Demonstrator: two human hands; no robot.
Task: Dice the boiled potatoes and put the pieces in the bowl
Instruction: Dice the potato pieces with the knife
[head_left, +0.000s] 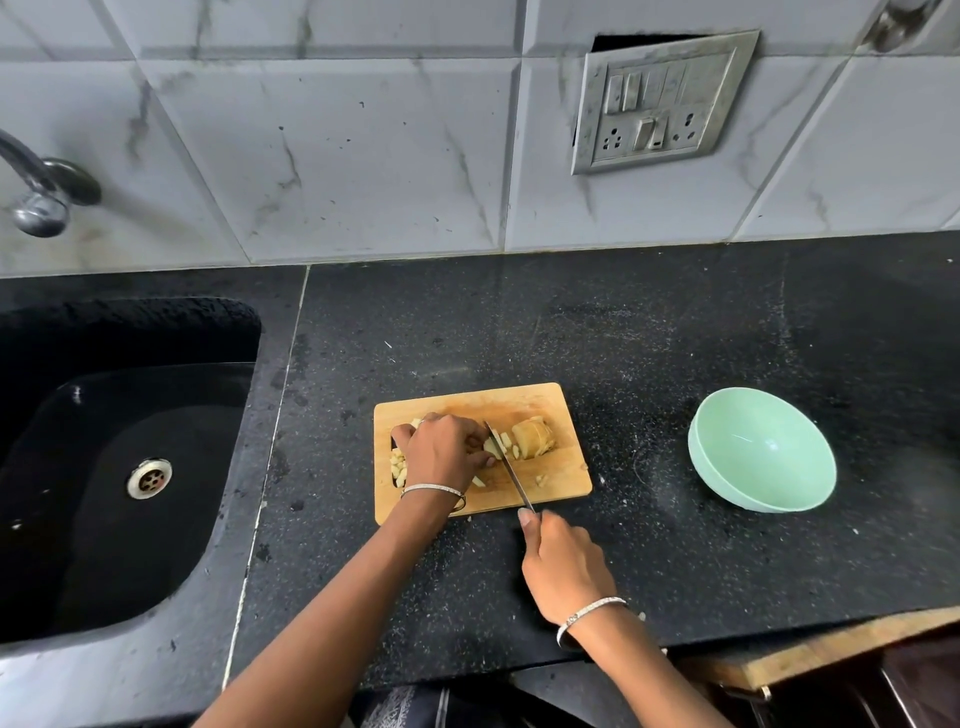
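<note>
Right of centre stands a mint bowl (761, 447); left hand (441, 449) clasps potato strips (494, 446), right hand (563, 566) grips knife (511, 470).

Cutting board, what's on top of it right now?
Diced potato pieces, a partly cut potato, the knife and the left hand. Whatever lies under that hand is covered.

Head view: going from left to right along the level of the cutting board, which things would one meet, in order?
Sink drain → left hand → knife blade → uncut part of the potato → green bowl.
</note>
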